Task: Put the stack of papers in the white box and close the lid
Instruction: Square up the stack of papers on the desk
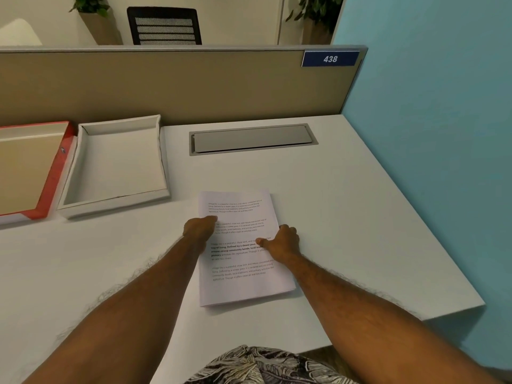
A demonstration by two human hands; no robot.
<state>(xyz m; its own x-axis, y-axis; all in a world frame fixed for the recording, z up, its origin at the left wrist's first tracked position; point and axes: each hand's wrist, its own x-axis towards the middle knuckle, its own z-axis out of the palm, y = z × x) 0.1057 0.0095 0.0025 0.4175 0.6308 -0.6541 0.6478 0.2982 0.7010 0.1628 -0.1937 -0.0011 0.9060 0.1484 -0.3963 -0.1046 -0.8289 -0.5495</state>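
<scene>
Far left of the frame there's the red-edged lid [30, 173], with the empty white box [117, 167] right next to it. Mid-frame, the stack of papers [241, 273] lies flat on the desk [360, 217]; left hand [199, 230] curls on its left edge, right hand [282, 241] pinches the right edge, thumb on top.

1. The stack of papers [241, 248], white sheets printed with paragraphs of text, lies flat on the surface, turned slightly askew.
2. The white box [116, 164], shallow and open-topped, sits to the stack's far left.
3. Its red-edged lid [30, 167] rests just beside the box, inner side up.
</scene>
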